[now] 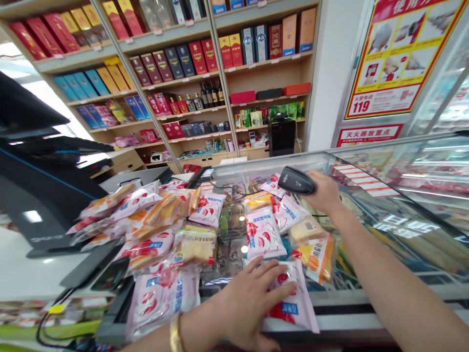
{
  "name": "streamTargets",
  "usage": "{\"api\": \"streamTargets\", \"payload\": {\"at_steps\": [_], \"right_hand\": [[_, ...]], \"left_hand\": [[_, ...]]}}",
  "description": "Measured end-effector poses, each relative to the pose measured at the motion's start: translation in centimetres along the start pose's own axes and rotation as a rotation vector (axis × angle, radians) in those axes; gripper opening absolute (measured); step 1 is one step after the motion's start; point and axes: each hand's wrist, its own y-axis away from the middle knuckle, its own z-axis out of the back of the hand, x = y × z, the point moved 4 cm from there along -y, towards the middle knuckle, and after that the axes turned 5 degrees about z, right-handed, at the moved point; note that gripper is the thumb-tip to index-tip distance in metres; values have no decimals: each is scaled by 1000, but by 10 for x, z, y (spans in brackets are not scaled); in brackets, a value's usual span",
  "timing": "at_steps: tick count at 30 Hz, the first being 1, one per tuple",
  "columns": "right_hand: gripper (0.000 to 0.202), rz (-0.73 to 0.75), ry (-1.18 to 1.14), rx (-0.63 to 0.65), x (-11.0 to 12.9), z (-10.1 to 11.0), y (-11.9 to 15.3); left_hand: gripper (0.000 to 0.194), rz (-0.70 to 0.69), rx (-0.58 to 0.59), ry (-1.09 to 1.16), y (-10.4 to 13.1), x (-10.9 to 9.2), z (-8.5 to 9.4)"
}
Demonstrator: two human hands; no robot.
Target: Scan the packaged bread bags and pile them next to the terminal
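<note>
My right hand [324, 191] is wrapped round a black handheld scanner [296, 181], raised above the glass counter top. My left hand [252, 298], with a gold bangle at the wrist, lies with spread fingers on a pink and white food packet [293, 305] near the front edge. Just beyond it are another pink and white packet [263, 233], an orange-edged packet [317, 256] and a clear bread packet [306, 229]. A large pile of packets [157, 215] fills the left side, with a yellowish bread packet [195, 245] at its right edge.
A black checkout terminal [44, 195] stands at the left on a white counter [18, 259]. The glass freezer top [395, 215] extends right. Behind are wooden shelves [183, 80] with boxes and bottles. Black cables [46, 327] hang at the lower left.
</note>
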Motion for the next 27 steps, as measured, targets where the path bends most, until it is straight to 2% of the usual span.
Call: {"api": "streamTargets", "payload": {"at_steps": [5,9,12,17,20,22,24,27], "right_hand": [[23,14,15,34,-1,-5,6],[22,16,23,54,0,-6,10],[24,11,25,55,0,-6,13],[27,11,24,51,-3,-7,17],[26,35,13,61,-2,-7,20],[26,51,-2,64,1,-5,20],[25,59,-16,48,4,-2,19],[24,59,-35,7,9,4,18]], "left_hand": [[105,125,47,-66,4,-4,-23],[103,116,29,-67,9,-6,-36],[92,87,-4,-35,13,-6,-37],[60,122,-80,-38,16,0,-27],[54,101,-74,-31,18,2,-23],[52,112,-91,61,21,4,-15],[48,146,-166,265,26,9,-1],[46,321,-416,764,36,34,21]]}}
